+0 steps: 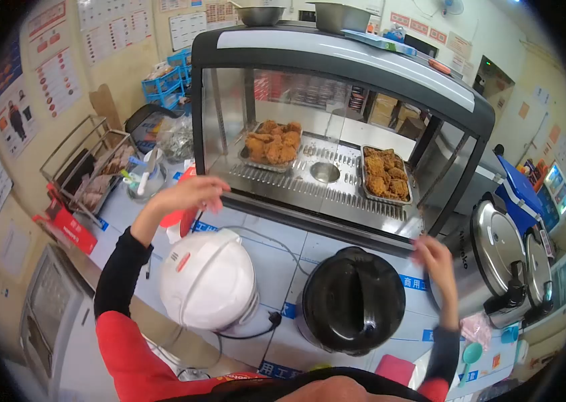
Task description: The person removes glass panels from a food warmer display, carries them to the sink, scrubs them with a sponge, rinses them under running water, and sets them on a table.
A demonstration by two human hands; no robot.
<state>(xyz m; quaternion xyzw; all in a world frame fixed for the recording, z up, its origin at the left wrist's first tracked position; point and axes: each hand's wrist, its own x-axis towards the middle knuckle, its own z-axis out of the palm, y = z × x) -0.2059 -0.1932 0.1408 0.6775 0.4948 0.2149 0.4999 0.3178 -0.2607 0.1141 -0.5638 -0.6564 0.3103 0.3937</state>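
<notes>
On my feed, working left to right, the wire rack (95, 161) stands at the far left of the table (279, 285). My left hand (192, 194) comes next, reaching forward above the white rice cooker (206, 278), its fingers stretched toward the lower left front corner of the glass display case (343, 50). I see nothing opaque in it, but I cannot tell whether the fingertips pinch clear glass. The case sits straight ahead beyond both hands, its long axis running across my view and sloping down slightly to the right. Inside, one lot of fried chicken (274, 142) lies left of the round hole (324, 173) and another tray (387, 199) of chicken right of it. The black-lidded pot (353, 301) stands before the case's right half. My right hand (434, 261) is well apart from the left, at the lower right front corner and just beside the big steel cooker (494, 234); its fingers are blurred, so I cannot tell if they grip anything. Neither hand is clearly nearer: each faces its own end of that long front edge.
</notes>
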